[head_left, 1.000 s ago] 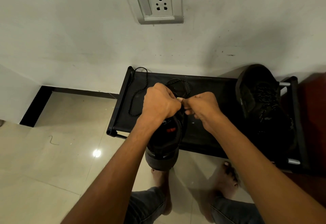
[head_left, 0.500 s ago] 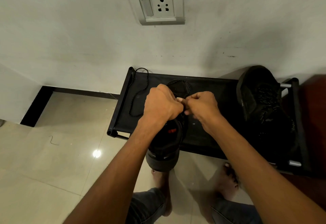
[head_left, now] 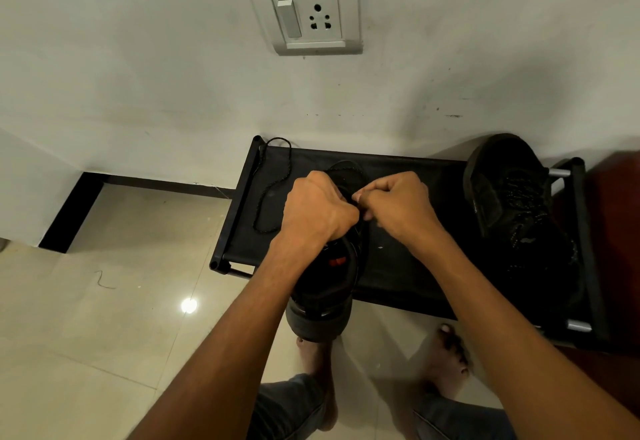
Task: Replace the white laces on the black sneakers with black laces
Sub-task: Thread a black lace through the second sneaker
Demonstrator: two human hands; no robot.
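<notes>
A black sneaker (head_left: pixel 325 287) with a red tag inside lies on the front edge of a low black rack (head_left: pixel 408 266), heel toward me. My left hand (head_left: pixel 317 209) grips its upper with curled fingers. Beside it, my right hand (head_left: pixel 398 204) pinches a black lace above the sneaker's eyelets. The two hands touch, and the eyelets beneath them are hidden. A loose black lace (head_left: pixel 273 186) trails in a loop over the rack's left side. The second black sneaker (head_left: pixel 516 211), laced in black, rests at the rack's right end.
The rack stands against a white wall that carries a switch and socket plate (head_left: pixel 306 13). Pale tiled floor (head_left: pixel 104 318) lies to the left and in front. My bare feet (head_left: pixel 446 356) stand below the rack. A dark red-brown surface borders the far right.
Both hands have stayed on the sneaker, with only small shifts of the right-hand fingers at the lace. The sneaker has kept its place.
</notes>
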